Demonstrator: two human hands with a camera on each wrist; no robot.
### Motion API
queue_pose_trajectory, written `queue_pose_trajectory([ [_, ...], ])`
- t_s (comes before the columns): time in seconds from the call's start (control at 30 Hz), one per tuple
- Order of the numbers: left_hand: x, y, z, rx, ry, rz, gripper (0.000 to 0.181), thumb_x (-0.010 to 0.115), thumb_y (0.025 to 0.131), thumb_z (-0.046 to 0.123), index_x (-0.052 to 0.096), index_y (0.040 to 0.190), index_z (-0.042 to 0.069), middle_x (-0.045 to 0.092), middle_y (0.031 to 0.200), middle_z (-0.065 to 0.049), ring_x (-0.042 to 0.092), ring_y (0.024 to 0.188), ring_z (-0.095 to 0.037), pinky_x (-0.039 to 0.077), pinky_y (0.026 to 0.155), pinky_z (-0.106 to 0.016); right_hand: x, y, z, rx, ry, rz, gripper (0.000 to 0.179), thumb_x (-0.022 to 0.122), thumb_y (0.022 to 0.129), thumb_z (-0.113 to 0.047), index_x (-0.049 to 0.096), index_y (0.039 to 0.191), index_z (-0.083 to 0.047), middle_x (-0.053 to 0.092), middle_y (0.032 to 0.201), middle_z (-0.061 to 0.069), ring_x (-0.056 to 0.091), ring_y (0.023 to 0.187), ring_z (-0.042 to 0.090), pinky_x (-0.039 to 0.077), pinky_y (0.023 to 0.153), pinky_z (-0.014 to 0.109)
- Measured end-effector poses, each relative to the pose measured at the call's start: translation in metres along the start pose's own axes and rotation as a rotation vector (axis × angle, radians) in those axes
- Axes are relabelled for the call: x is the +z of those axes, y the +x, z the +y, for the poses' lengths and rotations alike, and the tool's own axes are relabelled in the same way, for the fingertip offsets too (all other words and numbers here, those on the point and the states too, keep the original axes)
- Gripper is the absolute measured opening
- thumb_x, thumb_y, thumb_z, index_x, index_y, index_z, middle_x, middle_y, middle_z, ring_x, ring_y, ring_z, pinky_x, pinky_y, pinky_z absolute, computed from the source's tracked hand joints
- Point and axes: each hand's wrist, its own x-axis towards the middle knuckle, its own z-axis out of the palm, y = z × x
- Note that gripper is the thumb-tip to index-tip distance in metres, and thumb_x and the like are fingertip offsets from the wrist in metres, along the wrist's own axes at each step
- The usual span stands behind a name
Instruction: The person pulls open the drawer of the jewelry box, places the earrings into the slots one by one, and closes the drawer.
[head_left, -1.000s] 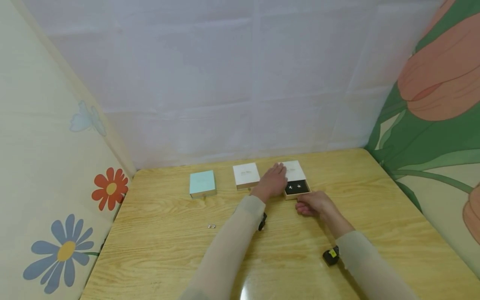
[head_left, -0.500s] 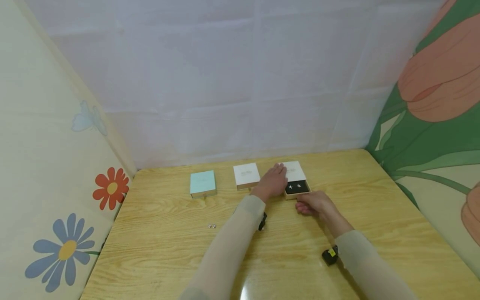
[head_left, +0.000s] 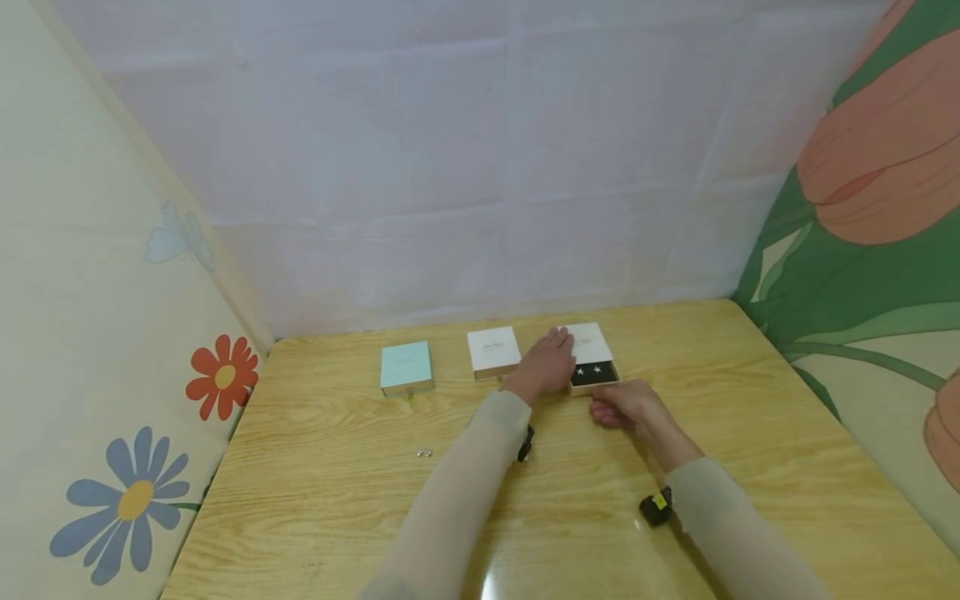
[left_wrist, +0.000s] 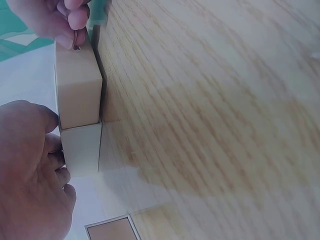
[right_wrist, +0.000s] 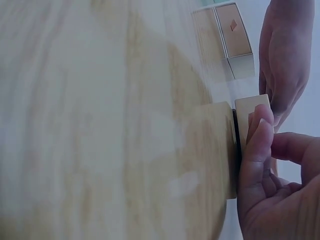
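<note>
A white drawer-style jewellery box (head_left: pixel 591 340) lies on the table with its tan drawer (left_wrist: pixel 77 102) partly pulled out. Two silver star-shaped earrings (head_left: pixel 597 369) show on the black padding inside it. My left hand (head_left: pixel 546 365) rests on the white sleeve, fingers straight over its left part. At the drawer's front, my right hand (head_left: pixel 627 402) pinches the small pull tab (left_wrist: pixel 76 41) between thumb and finger, its other fingers curled. The right wrist view shows these fingers (right_wrist: pixel 260 135) against the drawer front.
To the left stand a second white box (head_left: pixel 495 348) and a light-blue box (head_left: pixel 406 364), both closed. Two small silver earrings (head_left: pixel 424 452) lie on the wooden table (head_left: pixel 315 500) nearer me. A white cloth (head_left: pixel 390 167) hangs behind.
My right hand has moved slightly away from me, and the drawer has slid a little further into its sleeve. My left hand has stayed on the box.
</note>
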Motion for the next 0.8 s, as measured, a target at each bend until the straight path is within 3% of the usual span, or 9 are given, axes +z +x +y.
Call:
queue_pose_trajectory([
  [0.33,0.004,0.005,-0.001,-0.012,-0.026,-0.019,0.055,0.023,0.113,0.032,0.019,0.162,0.006,0.013,0.17,-0.007,0.009,0.157,-0.021,0.011,0.128,-0.032,-0.001,0.005,-0.003,0.008,-0.02,-0.005,0.031,0.058,0.1,-0.006,0.057,0.119,0.019,0.072,0.068,0.002,0.07,0.059,0.009,0.06,0.058,0.02],
  [0.8,0.003,0.002,-0.001,-0.001,-0.005,0.007,0.055,0.025,0.113,0.031,0.021,0.161,0.005,0.016,0.169,-0.009,0.014,0.157,-0.024,0.013,0.128,-0.032,0.0,0.011,-0.005,-0.003,0.006,-0.017,0.03,0.056,0.101,-0.005,0.058,0.119,0.02,0.072,0.066,0.002,0.07,0.058,0.009,0.06,0.058,0.02],
])
